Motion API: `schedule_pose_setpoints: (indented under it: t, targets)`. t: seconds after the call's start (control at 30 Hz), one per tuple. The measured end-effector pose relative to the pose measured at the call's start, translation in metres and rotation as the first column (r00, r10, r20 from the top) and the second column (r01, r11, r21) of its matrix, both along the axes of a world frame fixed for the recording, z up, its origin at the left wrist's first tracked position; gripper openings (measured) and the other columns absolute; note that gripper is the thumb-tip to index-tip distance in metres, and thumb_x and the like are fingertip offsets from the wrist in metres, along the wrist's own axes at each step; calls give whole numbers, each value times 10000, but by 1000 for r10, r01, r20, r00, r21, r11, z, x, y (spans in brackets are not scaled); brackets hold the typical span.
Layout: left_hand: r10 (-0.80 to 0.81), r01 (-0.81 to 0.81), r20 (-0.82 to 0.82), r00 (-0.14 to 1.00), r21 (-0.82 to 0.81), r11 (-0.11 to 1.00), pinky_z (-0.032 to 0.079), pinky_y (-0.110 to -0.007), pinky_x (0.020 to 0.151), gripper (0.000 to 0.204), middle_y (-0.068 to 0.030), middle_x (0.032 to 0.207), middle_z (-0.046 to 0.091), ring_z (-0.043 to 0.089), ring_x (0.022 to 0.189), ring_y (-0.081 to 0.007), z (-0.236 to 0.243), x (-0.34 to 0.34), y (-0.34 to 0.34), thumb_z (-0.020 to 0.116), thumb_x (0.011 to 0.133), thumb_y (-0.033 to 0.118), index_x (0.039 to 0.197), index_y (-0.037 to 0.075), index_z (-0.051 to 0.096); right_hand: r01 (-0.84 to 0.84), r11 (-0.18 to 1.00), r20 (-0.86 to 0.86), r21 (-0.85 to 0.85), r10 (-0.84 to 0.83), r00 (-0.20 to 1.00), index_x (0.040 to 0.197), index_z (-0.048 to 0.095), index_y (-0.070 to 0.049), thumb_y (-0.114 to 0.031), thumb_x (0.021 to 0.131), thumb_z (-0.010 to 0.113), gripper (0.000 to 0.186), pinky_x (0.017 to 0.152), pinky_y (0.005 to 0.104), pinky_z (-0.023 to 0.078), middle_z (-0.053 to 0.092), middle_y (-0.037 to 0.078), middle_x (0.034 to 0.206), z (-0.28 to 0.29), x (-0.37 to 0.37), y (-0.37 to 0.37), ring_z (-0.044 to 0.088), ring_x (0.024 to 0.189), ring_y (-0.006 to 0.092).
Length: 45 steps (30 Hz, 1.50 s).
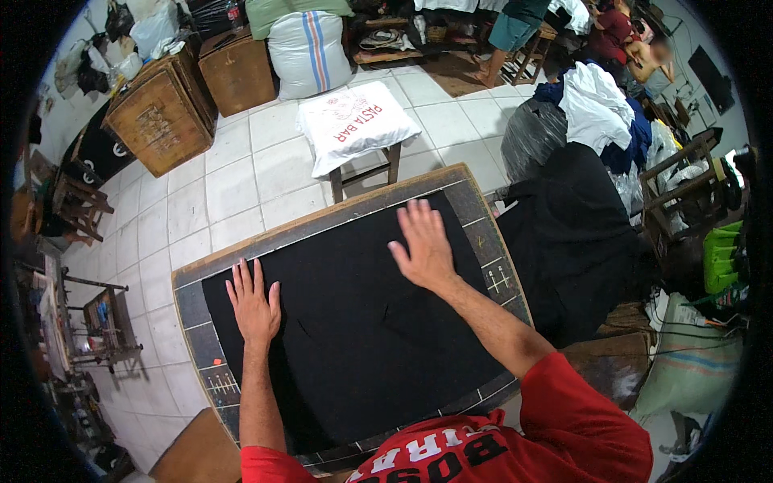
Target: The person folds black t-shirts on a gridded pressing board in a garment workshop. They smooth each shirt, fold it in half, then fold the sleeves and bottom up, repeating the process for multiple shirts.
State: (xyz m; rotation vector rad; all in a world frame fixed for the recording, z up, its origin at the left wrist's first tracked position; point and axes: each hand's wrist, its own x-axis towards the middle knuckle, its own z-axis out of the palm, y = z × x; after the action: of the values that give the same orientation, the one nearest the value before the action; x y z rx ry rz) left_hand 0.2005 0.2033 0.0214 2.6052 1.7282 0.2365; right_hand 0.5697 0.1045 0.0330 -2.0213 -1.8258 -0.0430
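A black cloth (354,330) lies spread over a dark board (193,302) that has white ruled marks and a wooden rim. My left hand (254,310) rests flat on the cloth near its left edge, fingers pointing away from me. Toward the far right corner, my right hand (424,245) lies palm down on the same cloth with its fingers apart. Neither hand grips anything. Two short slit-like marks show in the cloth between my forearms, and a few faint folds run near my left forearm.
Beyond the board stands a stool (366,165) topped with folded white printed fabric (354,129). Dark cloth (572,241) is heaped at the right, beside a grey plastic bag (533,138). Wooden boxes (161,113) and a white sack (307,56) stand farther back. Other people are in the far right.
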Motion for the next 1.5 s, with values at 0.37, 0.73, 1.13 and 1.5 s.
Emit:
schedule_pose_setpoints:
  t: [0.37, 0.73, 1.13, 1.5]
  targets:
    - [9, -9, 2, 1000, -46, 999, 164, -563, 1260, 603, -185, 1673, 303, 235, 1562, -376, 1, -2, 1, 486, 1074, 388, 1594, 99, 387, 86, 987, 23, -137, -84, 996, 1567, 355, 17, -504, 1013, 551, 785, 1260, 572, 165, 299, 293, 1631, -6, 66, 13, 230, 1550, 414]
    - [-54, 86, 404, 913, -62, 994, 202, -587, 1241, 252, -231, 1620, 377, 307, 1528, -418, 1, -54, -140, 611, 986, 112, 1224, 40, 568, -101, 995, -353, 22, 102, 930, 1389, 605, -69, -169, 858, 800, 575, 937, 433, 448, 654, 85, 1161, 9, -9, -146, 591, 1071, 317]
    - [9, 60, 463, 886, -134, 989, 461, -469, 1006, 245, -132, 927, 693, 652, 980, -365, 64, -110, -306, 806, 800, 90, 1004, 58, 676, -232, 964, -532, -127, 131, 836, 1102, 631, -25, -118, 879, 744, 266, 845, 464, 534, 725, 192, 989, 46, -21, -307, 702, 975, 403]
    - [206, -37, 355, 912, -429, 903, 519, -459, 855, 280, -183, 943, 723, 684, 951, -403, 77, -163, -427, 804, 693, -7, 959, 20, 726, -402, 881, -469, -249, 254, 846, 1012, 728, -4, -207, 773, 834, 331, 909, 447, 519, 718, 153, 1014, 43, -23, -413, 655, 1026, 362]
